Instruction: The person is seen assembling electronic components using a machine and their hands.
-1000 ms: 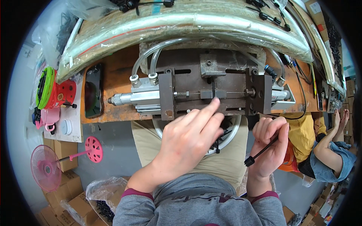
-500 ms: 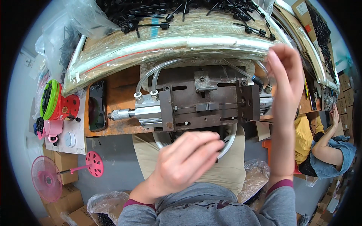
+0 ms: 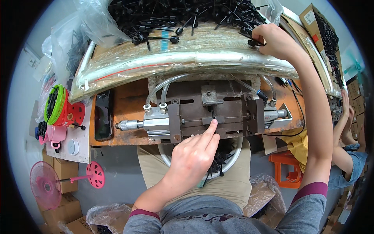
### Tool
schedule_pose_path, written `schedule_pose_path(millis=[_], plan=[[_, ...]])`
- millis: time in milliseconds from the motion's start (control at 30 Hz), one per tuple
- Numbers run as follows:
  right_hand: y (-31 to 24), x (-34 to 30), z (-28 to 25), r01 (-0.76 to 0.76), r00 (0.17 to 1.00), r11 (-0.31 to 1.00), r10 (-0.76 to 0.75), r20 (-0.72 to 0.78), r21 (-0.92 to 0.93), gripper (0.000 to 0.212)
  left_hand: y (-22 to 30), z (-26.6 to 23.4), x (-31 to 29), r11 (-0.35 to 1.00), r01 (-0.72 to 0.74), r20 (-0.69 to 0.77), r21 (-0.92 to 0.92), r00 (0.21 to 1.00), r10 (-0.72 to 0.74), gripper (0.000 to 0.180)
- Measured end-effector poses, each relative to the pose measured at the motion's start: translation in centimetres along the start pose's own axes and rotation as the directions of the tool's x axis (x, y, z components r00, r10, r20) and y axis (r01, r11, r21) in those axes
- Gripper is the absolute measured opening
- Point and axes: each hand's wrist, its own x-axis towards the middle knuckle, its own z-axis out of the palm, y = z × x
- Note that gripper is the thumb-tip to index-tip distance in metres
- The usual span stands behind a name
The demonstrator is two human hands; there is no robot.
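My left hand [image 3: 193, 153] reaches up over the front of a dark metal fixture [image 3: 230, 113], index finger stretched out. Its fingertip rests on a thin black piece [image 3: 213, 112], which stands across the small grey block in the fixture's middle. My right hand [image 3: 277, 42] is at the far right, at the edge of a raised tray [image 3: 183, 54] wrapped in clear film. Thumb and fingers close there on a black plastic part [image 3: 254, 42]. A heap of similar black parts [image 3: 187, 17], with thin stems and thicker heads, fills the tray.
Air cylinders [image 3: 157, 124] with clear hoses [image 3: 156, 87] flank the fixture. A phone [image 3: 103, 115] lies left on the wooden bench, near a green-rimmed red bucket [image 3: 74, 113]. A pink fan [image 3: 47, 187] stands lower left. To the right are an orange stool [image 3: 286, 167] and another person's arm [image 3: 343, 117].
My right hand has moved up and away to the tray's edge and closed on a black part. My left hand has risen to the fixture, where a thin black piece now stands in the block.
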Motion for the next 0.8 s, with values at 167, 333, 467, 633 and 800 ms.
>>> schedule_pose_path(millis=[167,333,467,633,800], plan=[[-2.0,-2.4,-0.6,0.164,0.948,0.97,-0.104,-0.302,0.18,0.019,0.0,0.3,0.0,1.0,0.006,0.0,-0.022,1.0,-0.006,0.022],[-7.5,-6.5,0.0,0.354,0.744,0.919,-0.163,-0.648,0.174,0.012,0.3,-0.3,0.1,0.999,0.047,0.065,0.007,0.997,-0.048,0.021],[-10.4,-9.9,1.0,0.518,0.602,0.851,-0.296,-0.741,0.082,0.031,0.2,-0.2,0.0,0.989,0.081,0.012,-0.122,0.997,-0.08,0.027],[-13.8,-14.2,2.0,0.54,0.595,0.842,-0.397,-0.699,-0.019,0.045,2.2,-2.0,0.4,0.692,0.179,-0.107,-0.7,0.931,-0.349,0.041],[-14.8,-15.5,3.4,0.52,0.614,0.85,-0.304,-0.728,0.084,0.042,1.6,-2.3,-0.1,0.75,0.085,-0.148,-0.656,0.96,-0.239,0.036]])
